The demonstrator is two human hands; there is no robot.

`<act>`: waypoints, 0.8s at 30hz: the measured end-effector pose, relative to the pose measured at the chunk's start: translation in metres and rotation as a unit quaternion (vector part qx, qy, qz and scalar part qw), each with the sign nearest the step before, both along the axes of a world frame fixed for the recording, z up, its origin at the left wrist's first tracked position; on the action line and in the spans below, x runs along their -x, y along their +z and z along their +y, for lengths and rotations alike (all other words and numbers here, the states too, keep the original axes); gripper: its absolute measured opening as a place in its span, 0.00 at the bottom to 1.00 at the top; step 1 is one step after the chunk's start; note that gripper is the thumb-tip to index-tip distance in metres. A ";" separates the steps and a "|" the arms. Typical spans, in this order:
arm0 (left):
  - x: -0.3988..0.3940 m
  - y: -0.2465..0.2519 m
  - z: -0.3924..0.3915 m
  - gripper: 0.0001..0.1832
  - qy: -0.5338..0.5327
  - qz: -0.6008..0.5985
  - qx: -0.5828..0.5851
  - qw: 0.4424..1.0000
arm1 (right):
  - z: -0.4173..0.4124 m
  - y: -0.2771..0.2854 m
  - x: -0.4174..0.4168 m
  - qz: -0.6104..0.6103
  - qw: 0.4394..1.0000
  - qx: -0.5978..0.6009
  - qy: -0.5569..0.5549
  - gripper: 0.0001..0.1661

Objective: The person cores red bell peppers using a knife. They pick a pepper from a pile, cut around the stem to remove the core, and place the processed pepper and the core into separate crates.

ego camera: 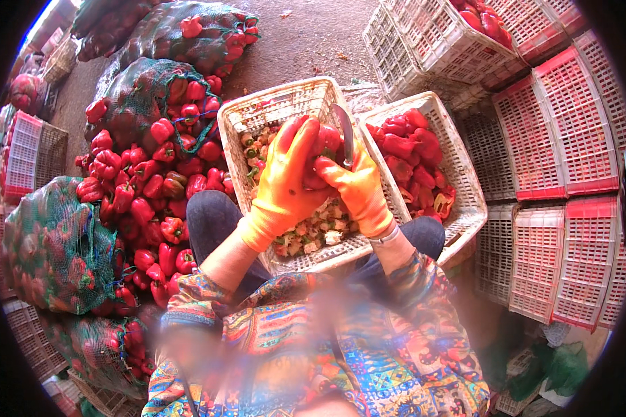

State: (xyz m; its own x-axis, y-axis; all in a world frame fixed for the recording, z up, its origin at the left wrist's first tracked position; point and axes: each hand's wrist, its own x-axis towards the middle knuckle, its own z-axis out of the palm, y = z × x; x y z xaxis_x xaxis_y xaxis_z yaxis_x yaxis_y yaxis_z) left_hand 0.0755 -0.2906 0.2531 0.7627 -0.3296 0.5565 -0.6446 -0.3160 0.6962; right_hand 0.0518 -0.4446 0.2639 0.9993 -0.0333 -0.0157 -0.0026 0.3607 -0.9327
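Observation:
Both my hands wear orange gloves and meet above a white plastic crate (pixel 235 112) that holds cut pepper cores and stems (pixel 313 234). My left hand (pixel 289 172) grips a red bell pepper (pixel 327 139) from the left, its fingers spread over it. In my right hand (pixel 357 182) is a knife with a curved blade (pixel 345 127), the blade pointing up and away from me. The right thumb presses near the pepper's green stem end. Just to the right, a second white crate (pixel 461 208) holds cored red peppers (pixel 412 151).
Loose red bell peppers (pixel 141 208) are heaped on the left. Green mesh sacks of peppers (pixel 57 245) lie around that heap. Stacked plastic crates (pixel 548 130) line the right side, and another pepper-filled crate (pixel 438 47) stands at the far right. Concrete floor (pixel 313 36) shows ahead.

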 end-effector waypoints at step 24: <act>-0.045 -0.048 0.016 0.61 -0.241 0.372 0.103 0.890 | -0.027 -0.033 -0.033 0.187 0.957 -0.048 0.216 0.18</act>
State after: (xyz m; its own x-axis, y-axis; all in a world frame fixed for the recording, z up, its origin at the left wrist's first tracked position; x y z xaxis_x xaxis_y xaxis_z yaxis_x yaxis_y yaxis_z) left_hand 0.1206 -0.2746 0.2049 0.7437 -0.6672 0.0421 -0.0057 0.0566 0.9984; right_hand 0.0845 -0.4720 0.2306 0.8433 0.4014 -0.3574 -0.4983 0.3349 -0.7997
